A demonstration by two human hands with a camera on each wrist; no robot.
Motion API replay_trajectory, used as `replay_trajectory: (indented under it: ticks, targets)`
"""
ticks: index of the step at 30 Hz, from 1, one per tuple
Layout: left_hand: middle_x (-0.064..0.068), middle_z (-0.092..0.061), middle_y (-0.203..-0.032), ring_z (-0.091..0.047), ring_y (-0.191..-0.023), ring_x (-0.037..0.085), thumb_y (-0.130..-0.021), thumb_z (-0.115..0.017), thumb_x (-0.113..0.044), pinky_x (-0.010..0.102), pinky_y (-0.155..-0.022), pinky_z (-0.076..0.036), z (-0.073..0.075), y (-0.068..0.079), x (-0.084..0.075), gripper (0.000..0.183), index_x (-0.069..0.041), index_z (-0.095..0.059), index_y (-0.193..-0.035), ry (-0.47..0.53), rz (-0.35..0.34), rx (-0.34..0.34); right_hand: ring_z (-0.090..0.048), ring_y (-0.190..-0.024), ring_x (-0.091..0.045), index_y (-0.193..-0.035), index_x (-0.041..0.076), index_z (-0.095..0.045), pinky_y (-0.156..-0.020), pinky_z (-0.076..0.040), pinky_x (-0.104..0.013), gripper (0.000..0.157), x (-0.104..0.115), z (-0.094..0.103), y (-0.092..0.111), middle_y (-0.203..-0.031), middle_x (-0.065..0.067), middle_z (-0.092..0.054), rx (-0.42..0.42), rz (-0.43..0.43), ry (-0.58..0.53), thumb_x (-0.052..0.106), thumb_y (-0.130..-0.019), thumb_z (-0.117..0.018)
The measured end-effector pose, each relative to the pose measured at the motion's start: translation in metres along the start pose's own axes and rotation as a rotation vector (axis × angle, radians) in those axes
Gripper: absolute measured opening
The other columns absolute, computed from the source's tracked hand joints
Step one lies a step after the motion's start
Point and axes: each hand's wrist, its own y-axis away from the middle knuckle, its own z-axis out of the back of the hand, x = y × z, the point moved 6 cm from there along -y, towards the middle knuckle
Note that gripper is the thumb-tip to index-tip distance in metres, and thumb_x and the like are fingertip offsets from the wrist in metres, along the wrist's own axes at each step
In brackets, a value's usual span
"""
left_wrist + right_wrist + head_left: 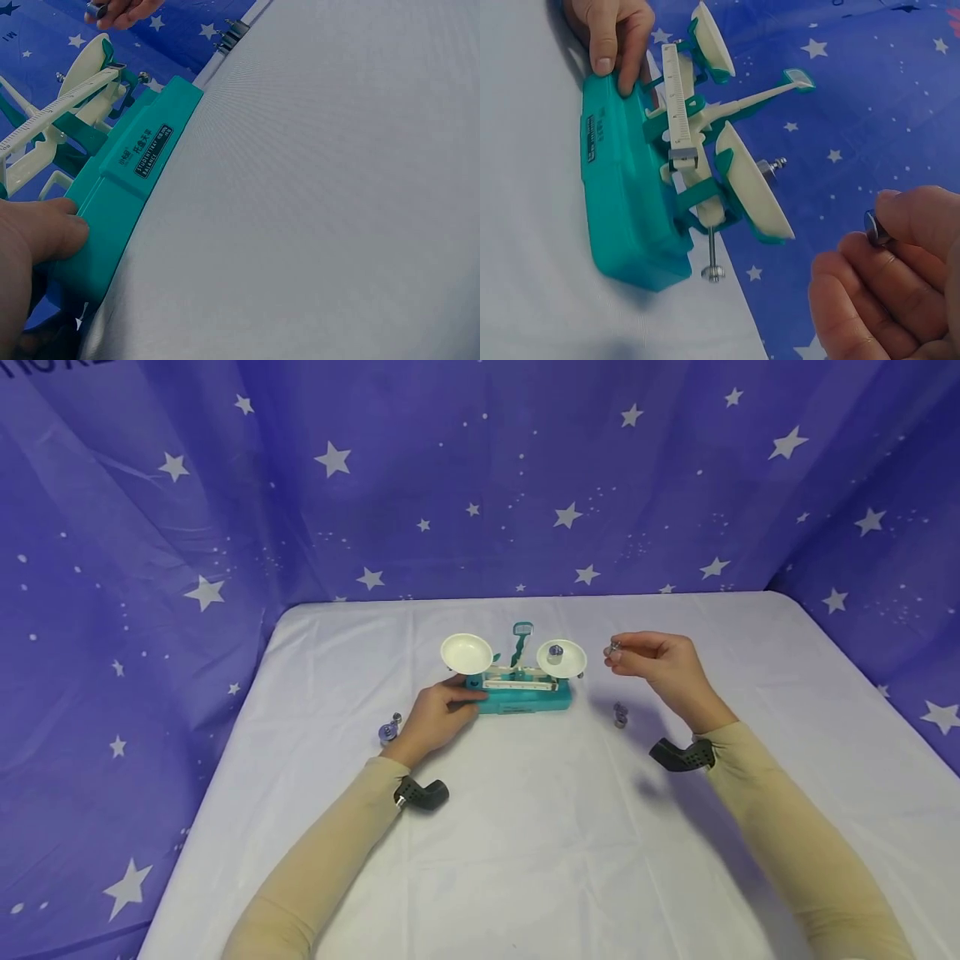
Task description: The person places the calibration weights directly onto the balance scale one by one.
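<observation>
I see the right hand (663, 664) right of centre in the head view, raised above the table, thumb and fingertips pinching a small metal weight (613, 647). The left hand (446, 710), left of centre, grips the end of the teal balance (525, 700), its thumb pressed on the base. I have that balance standing upright at mid-frame, its left white pan (467, 654) bare and its right white pan (574, 665) bearing a metal weight (555, 653). Below the raised hand I make out a small cluster of weights (620, 717); more weights (387, 732) sit beside the left wrist. White cloth (525, 860) fills the lower middle, and a starry purple curtain (450, 460) spans the top.
</observation>
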Motion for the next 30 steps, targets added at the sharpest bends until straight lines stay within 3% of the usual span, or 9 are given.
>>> replay_trajectory:
  ticks: [8,15,22,26,30]
  targets:
    - [0.022,-0.058,-0.145,-0.050,-0.144,0.035,-0.089,-0.068,-0.012,0.046,-0.122,-0.038,0.000,0.000,-0.004,0.025,-0.008,-0.080,-0.110,-0.008,-0.021,-0.003,-0.074,-0.088,-0.003,-0.113,0.004,-0.073,-0.080,-0.062,-0.021,0.023,0.003,-0.011,-0.013,-0.093,0.014,-0.077,0.002,0.011,0.084,0.007,-0.091,-0.073]
    - [0.021,-0.057,-0.147,-0.049,-0.144,0.034,-0.088,-0.068,-0.011,0.046,-0.122,-0.038,0.001,0.000,-0.003,0.025,-0.008,-0.080,-0.110,-0.009,-0.002,0.001,-0.074,-0.086,-0.002,-0.121,-0.009,-0.067,-0.081,-0.062,-0.020,0.036,0.008,-0.024,-0.022,-0.093,0.017,-0.077,0.038,0.016,0.133,0.009,-0.091,-0.074]
    - [0.021,-0.057,-0.147,-0.048,-0.145,0.033,-0.089,-0.068,-0.010,0.045,-0.123,-0.037,0.001,0.000,-0.004,0.025,-0.008,-0.080,-0.110,0.006,0.008,0.004,-0.068,-0.079,-0.001,-0.122,-0.001,-0.071,-0.066,-0.055,-0.020,0.039,0.010,-0.032,-0.026,-0.091,0.019,-0.074,0.045,-0.011,0.346,0.021,-0.091,-0.075]
    - [0.021,-0.056,-0.148,-0.048,-0.145,0.033,-0.089,-0.069,-0.011,0.045,-0.123,-0.037,0.002,0.000,-0.004,0.025,-0.008,-0.080,-0.110,0.012,0.014,0.008,-0.067,-0.076,-0.003,-0.119,0.002,-0.074,-0.064,-0.054,-0.022,0.036,0.008,-0.037,-0.027,-0.094,0.010,-0.077,0.037,-0.025,0.409,0.023,-0.089,-0.077]
    - [0.021,-0.056,-0.148,-0.048,-0.145,0.033,-0.088,-0.069,-0.011,0.046,-0.122,-0.038,0.002,0.000,-0.003,0.025,-0.008,-0.080,-0.110,0.019,0.014,0.009,-0.065,-0.073,-0.003,-0.115,0.003,-0.076,-0.059,-0.052,-0.022,0.031,0.006,-0.042,-0.028,-0.105,-0.010,-0.079,0.034,-0.005,0.477,0.019,-0.088,-0.077]
